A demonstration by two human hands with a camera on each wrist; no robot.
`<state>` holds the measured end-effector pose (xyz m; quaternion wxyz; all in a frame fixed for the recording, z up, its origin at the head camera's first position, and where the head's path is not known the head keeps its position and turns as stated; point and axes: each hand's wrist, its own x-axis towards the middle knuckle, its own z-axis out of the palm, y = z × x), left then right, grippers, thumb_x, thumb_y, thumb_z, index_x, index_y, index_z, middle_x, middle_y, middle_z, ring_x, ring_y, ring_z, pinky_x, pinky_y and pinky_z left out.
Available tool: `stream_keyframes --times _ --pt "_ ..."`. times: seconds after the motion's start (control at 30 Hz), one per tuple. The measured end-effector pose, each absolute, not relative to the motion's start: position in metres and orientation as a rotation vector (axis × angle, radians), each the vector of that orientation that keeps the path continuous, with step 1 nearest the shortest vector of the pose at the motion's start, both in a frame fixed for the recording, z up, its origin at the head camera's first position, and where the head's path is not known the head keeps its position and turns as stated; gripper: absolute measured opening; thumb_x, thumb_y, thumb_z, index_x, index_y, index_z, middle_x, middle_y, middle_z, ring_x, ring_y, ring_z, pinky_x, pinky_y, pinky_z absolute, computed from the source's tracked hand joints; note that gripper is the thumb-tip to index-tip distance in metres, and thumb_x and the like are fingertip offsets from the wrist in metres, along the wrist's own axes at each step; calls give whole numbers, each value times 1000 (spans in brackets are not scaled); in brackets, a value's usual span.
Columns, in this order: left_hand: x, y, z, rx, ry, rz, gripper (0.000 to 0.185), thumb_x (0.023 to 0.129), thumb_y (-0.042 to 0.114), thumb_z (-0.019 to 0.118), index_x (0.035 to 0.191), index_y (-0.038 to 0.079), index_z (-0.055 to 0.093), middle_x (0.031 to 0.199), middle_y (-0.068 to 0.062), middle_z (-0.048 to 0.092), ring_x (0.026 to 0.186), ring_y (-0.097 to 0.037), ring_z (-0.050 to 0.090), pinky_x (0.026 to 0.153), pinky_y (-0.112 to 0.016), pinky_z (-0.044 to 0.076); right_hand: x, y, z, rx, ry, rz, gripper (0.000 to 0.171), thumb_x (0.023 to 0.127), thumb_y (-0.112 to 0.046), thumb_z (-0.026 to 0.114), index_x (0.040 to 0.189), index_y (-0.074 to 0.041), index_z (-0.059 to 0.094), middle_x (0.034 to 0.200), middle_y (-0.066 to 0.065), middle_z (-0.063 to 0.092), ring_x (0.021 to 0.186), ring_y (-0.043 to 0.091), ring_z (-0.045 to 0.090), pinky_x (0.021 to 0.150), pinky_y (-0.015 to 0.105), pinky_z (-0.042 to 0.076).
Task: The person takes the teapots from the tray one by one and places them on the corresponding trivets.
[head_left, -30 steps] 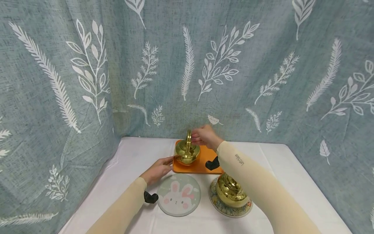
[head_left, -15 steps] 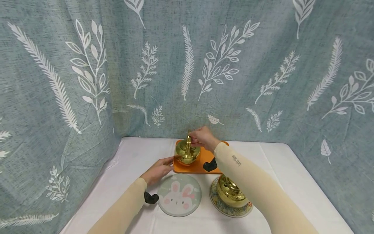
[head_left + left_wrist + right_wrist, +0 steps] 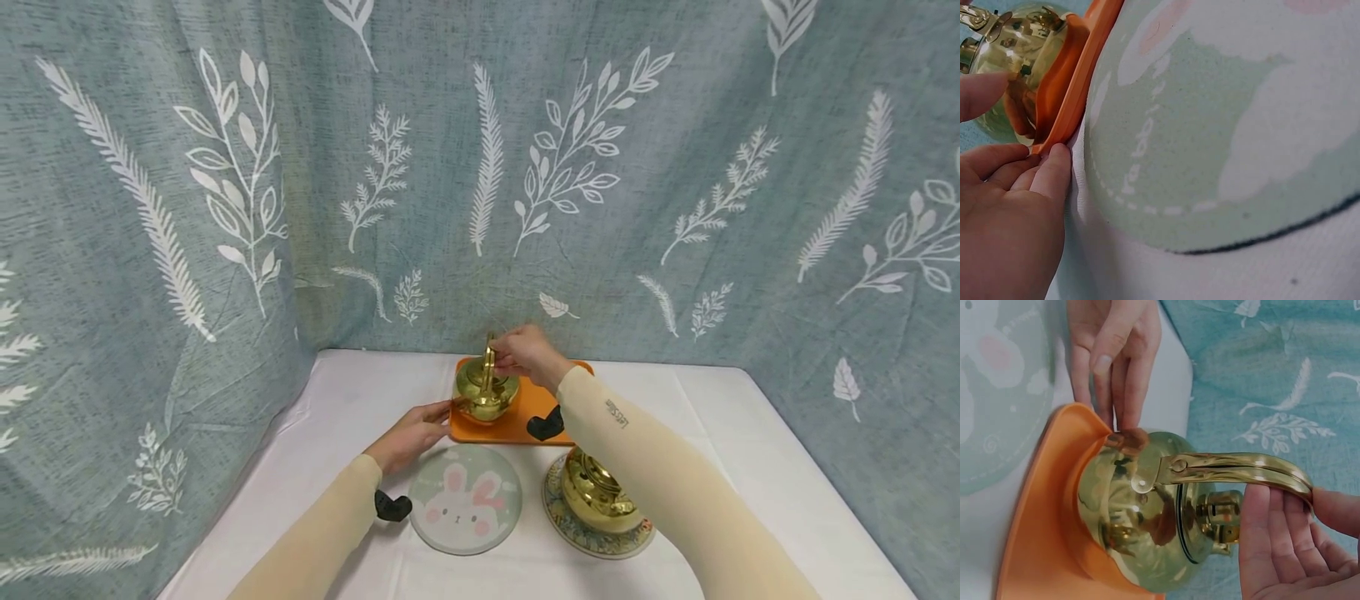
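Note:
A shiny gold-coloured kettle [image 3: 486,407] stands upright on the left part of an orange tray [image 3: 529,423] at the back of the table. My right hand [image 3: 527,352] holds its raised handle [image 3: 1235,467]; in the right wrist view the fingers lie under the handle and the thumb is against its other side. My left hand [image 3: 411,438] touches the tray's near left corner. In the left wrist view its fingertips [image 3: 1057,156] meet the orange rim, while the thumb [image 3: 985,94] stays apart, in front of the kettle.
In front of the tray lies a round green mat [image 3: 463,533] with a rabbit print. To its right, a second gold kettle [image 3: 596,502] sits on a patterned round mat [image 3: 577,543], partly hidden by the right forearm. A leaf-print curtain [image 3: 450,167] encloses the table's back and sides.
My right hand has come in from just beside the kettle's handle and closed its fingers around it. The left hand stays at the tray's corner. The kettle has not visibly moved.

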<state>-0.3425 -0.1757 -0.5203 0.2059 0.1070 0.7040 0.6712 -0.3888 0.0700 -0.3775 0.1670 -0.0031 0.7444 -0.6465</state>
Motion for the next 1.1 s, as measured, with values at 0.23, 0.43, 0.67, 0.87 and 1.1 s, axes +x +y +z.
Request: stream_keyframes --times 0.23,0.43,0.67,0.87,1.1 --pt "-344 -175 -524 326 1992 1851 69 108 0 55 168 -9 23 176 -27 16 162 -42 18 129 -57 20 -387 69 -380 -22 2122 -1841 34 109 -9 66 136 12 69 90 10 70 75 19 70 105 50 58" --pt "-343 -176 -523 368 1982 1844 70 108 -5 48 169 -11 15 177 -28 10 163 -44 12 130 -58 17 -383 66 -378 -38 2118 -1852 32 109 -9 65 134 11 70 89 10 70 71 16 68 107 52 56" --pt "-345 -177 -524 355 1945 1893 71 106 -8 48 168 -12 14 176 -28 15 162 -43 15 130 -56 16 -376 61 -373 -71 2118 -1866 31 109 -8 66 134 10 71 95 11 73 73 16 70 98 46 62" --pt "-344 -176 -523 358 1945 1883 74 101 -11 47 167 -13 16 175 -30 17 162 -44 13 130 -58 14 -369 60 -367 -68 2108 -1870 32 109 -8 65 136 9 69 100 13 73 77 18 71 99 46 61" --pt "-343 -178 -523 379 1943 1871 72 103 -11 46 168 -12 15 175 -29 14 163 -45 11 130 -58 14 -362 63 -360 -108 2110 -1871 33 110 -9 64 137 10 68 104 15 74 78 17 71 101 47 60"
